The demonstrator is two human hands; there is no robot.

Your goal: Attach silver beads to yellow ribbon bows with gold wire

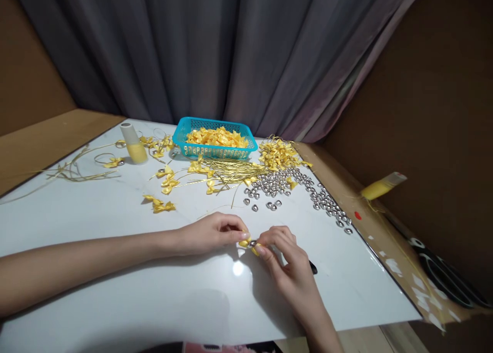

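Observation:
Near the middle of the white board, my left hand (219, 233) and my right hand (283, 253) pinch the two ends of one small yellow ribbon bow (244, 243). A shiny silver bead (252, 243) sits at the bow's centre, between my fingertips. Whether the bead is fastened to the bow I cannot tell. Part of a black object (313, 267) shows behind my right hand. Just beyond my hands lie several loose silver beads (273, 183). To the left are finished-looking yellow bows (164, 206) lying on the board.
A blue basket (179, 137) of yellow bows stands at the back, beside a heap of bows (279, 152). Gold cords (233, 171) lie before it. A glue bottle (134, 145) stands left; another yellow bottle (384, 185) and black scissors (442, 276) are right. A curtain (200, 50) hangs behind.

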